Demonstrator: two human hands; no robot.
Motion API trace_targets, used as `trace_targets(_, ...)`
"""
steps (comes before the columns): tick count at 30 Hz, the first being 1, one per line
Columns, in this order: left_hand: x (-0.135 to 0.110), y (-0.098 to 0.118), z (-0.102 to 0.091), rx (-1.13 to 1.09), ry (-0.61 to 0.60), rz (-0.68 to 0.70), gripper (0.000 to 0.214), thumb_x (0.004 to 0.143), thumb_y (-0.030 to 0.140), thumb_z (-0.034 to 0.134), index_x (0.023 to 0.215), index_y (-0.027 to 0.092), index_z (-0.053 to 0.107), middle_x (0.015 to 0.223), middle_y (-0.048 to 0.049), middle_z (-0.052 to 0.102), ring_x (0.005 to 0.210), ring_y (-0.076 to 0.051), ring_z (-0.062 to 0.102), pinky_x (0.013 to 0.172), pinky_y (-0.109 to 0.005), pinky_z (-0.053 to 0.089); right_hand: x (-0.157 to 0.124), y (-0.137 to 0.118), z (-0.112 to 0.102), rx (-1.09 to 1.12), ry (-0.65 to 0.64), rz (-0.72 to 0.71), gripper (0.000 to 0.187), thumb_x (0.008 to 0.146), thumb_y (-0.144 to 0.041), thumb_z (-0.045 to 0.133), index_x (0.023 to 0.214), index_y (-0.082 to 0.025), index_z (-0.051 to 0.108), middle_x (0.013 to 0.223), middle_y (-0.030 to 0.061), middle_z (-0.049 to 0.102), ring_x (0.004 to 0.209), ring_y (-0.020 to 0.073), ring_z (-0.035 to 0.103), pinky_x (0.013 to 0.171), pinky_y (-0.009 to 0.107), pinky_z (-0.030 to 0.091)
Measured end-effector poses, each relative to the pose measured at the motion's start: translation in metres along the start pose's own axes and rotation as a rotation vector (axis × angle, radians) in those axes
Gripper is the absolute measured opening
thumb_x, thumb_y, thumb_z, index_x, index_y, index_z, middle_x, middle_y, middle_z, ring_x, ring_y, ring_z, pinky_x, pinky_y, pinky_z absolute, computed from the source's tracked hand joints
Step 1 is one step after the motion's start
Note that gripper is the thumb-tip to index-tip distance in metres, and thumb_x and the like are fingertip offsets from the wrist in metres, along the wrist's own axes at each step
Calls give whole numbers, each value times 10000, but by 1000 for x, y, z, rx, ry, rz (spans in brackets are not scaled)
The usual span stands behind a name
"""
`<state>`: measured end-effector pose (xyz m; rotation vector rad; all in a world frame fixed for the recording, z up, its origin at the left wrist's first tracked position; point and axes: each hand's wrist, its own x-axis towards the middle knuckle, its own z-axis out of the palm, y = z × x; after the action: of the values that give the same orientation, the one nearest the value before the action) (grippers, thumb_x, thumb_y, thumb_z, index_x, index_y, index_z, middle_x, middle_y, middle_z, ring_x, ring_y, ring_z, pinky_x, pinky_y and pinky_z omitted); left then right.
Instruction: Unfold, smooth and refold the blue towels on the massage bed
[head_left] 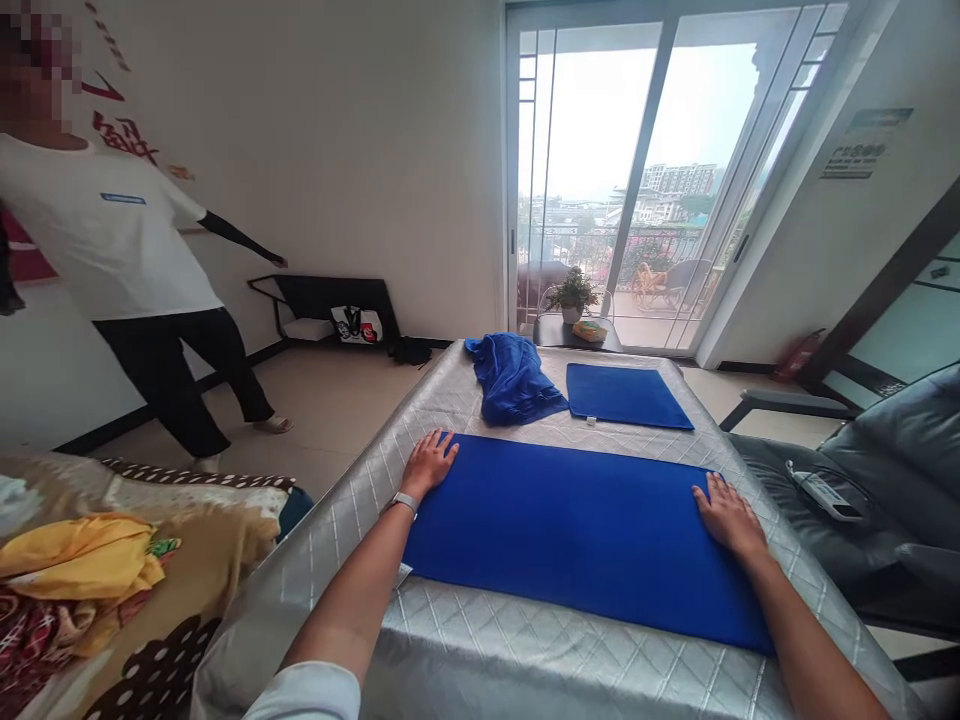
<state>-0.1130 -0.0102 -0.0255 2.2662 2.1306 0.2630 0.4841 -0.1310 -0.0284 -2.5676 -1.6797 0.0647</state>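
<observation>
A long blue cloth [570, 530] lies flat across the silver quilted cover [480, 630] in front of me. On its far left corner rests my left hand [429, 465], fingers stretched out. My right hand [731, 512] lies flat near the far right corner, fingers slightly spread. Beyond this cloth are a crumpled blue cloth [514, 380] on the left and a neatly folded blue cloth [626, 395] with a small white tag on the right.
A person [135, 240] in a white shirt stands at the left. Yellow fabric [82, 560] lies piled on a nearby bed. At the right is a dark armchair [840, 510] with a white power strip [825, 495]. A potted plant [572, 295] stands by the glass door.
</observation>
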Motion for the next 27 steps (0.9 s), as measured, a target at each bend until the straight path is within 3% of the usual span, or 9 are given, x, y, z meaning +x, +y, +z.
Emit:
trace_targets(5,1,-1,0,9,-1,1,575,1058,493,262,1561,246,388,1644,-66,352,1517,-251,296,1239,-437,205,2,6,6,45,57,6,776,974,-512,146,1595,-65,274,1661,139,281,1530,267,234,1251,445,150)
trace_targets(17,0,1,0,-11,10,-9,573,1055,482,256,1556,246,400,1656,-75,324,1524,-247,280,1237,-423,199,-3,-3,-1,45,60,34,756,986,-501,153,1581,-63,310,1663,167,264,1525,260,246,1245,413,151)
trace_targets(22,1,1,1,-10,13,-5,565,1055,476,289,1548,231,417,1646,-107,339,1515,-270,300,1232,-438,206,-6,-11,-12,-147,84,53,696,1001,-455,172,1560,-99,383,1621,182,354,1505,310,287,1220,532,151)
trace_targets(27,1,1,3,-17,32,-3,558,1052,492,306,1547,258,416,1641,-87,353,1509,-275,311,1231,-465,222,-14,-53,-33,-408,227,-37,542,915,-177,350,1346,43,595,1500,301,472,1465,375,351,1207,579,102)
